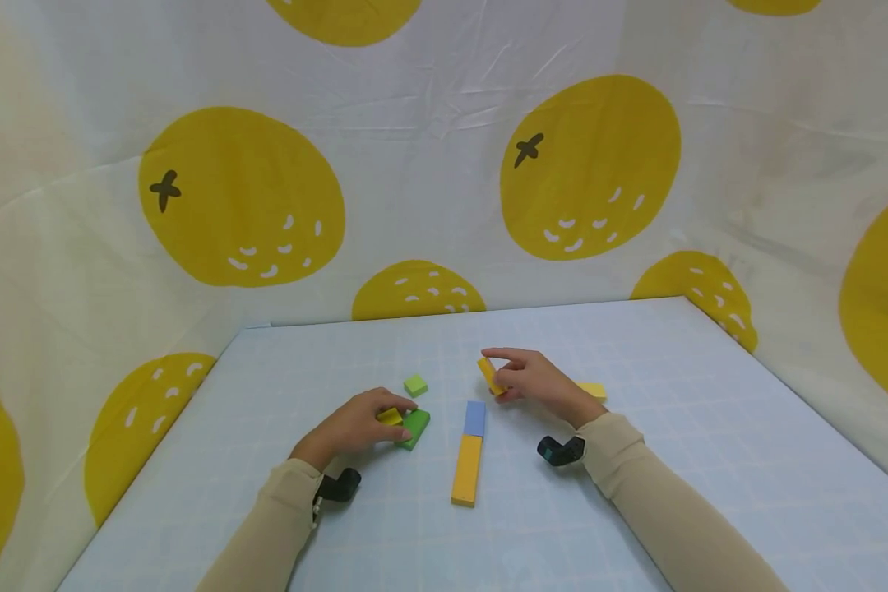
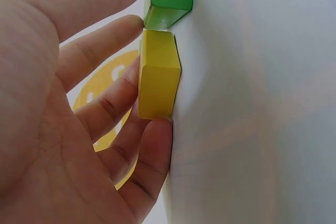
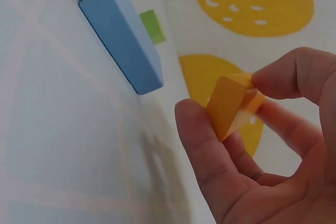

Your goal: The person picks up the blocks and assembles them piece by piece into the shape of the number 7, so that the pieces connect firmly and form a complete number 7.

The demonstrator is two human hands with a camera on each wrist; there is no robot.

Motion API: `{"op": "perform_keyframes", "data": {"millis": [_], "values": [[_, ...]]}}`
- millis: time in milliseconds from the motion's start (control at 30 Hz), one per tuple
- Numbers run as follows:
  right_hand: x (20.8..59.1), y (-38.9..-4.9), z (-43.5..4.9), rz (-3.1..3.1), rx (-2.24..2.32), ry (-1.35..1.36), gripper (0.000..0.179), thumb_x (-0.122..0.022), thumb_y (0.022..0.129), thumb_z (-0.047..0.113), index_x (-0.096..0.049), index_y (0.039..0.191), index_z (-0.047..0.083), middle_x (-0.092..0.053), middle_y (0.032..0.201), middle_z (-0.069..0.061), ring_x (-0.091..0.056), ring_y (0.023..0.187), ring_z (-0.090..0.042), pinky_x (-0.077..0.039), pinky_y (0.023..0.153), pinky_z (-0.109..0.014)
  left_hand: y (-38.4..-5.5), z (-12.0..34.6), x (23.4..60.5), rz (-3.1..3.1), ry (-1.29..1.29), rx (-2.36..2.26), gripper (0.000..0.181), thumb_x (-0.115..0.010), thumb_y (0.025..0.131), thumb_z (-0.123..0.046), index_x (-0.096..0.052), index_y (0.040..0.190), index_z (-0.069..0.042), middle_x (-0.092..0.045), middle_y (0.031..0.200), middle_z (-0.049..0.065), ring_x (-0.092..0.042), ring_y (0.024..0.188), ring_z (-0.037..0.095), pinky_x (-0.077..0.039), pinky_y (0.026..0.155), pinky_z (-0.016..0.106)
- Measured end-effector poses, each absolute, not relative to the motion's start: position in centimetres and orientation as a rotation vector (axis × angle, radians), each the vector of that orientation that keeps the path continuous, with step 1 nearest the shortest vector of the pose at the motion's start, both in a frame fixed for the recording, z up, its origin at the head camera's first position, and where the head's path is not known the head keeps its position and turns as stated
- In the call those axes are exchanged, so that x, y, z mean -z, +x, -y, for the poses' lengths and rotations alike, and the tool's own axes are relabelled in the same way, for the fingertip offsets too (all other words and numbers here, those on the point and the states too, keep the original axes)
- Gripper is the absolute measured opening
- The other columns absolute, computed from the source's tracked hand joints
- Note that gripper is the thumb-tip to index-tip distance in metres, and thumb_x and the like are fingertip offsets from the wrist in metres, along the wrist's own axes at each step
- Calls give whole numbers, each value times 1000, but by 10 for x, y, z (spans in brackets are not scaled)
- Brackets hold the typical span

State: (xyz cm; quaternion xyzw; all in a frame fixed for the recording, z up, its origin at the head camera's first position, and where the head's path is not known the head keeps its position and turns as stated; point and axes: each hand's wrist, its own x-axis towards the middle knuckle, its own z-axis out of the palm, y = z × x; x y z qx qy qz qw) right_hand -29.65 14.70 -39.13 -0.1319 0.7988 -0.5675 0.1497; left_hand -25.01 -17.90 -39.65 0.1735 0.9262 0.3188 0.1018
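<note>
My right hand [image 1: 536, 382] pinches a small orange block [image 1: 491, 376] between thumb and fingers, tilted and raised off the table; the same orange block [image 3: 227, 106] shows in the right wrist view. My left hand [image 1: 358, 423] is low at the table, thumb and index finger at opposite edges of a flat green block [image 1: 416, 428]. A yellow block [image 2: 158, 77] stands under that hand, beside the green one, with the other fingers around it. Between the hands, a blue block [image 1: 474, 418] lies end to end with a longer orange block [image 1: 466, 473].
A small light-green block [image 1: 415, 386] lies beyond my left hand. Partly hidden behind my right hand is a pale yellow block [image 1: 594, 390]. The pale checked table [image 1: 533, 534] meets a white curtain with yellow fruit shapes [image 1: 444, 205] at its back edge.
</note>
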Motion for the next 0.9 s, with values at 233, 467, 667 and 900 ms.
{"op": "perform_keyframes", "data": {"millis": [233,467,667,900], "values": [[388,-296,-143,-2249,1695,-369,52,-60,93,14,-53,145,14,-58,119,-18,-70,90,-30,-57,86,-39,-251,180,396,-2724,516,-935,42,-81,85,-35,-70,126,-29,-60,111,-6,-54,101,17,-47,94,43],[386,-294,-138,-2216,1747,-328,48,-63,94,15,-53,142,13,-55,130,-18,-70,90,-31,-57,84,-40,-251,181,400,-2722,500,-956,42,-81,85,-35,-70,125,-29,-60,111,-6,-53,101,17,-47,93,42],[387,-295,-134,-2276,1727,-262,49,-67,93,19,-53,139,10,-59,124,-17,-66,90,-28,-57,83,-38,-252,182,402,-2729,518,-956,42,-81,85,-35,-70,125,-29,-60,111,-7,-53,101,16,-47,93,41],[387,-298,-131,-2269,1736,-209,48,-68,93,22,-51,137,11,-60,123,-16,-63,95,-27,-57,84,-36,-252,182,401,-2725,503,-973,41,-81,85,-35,-70,124,-31,-60,113,-7,-53,102,16,-46,95,41]]}}
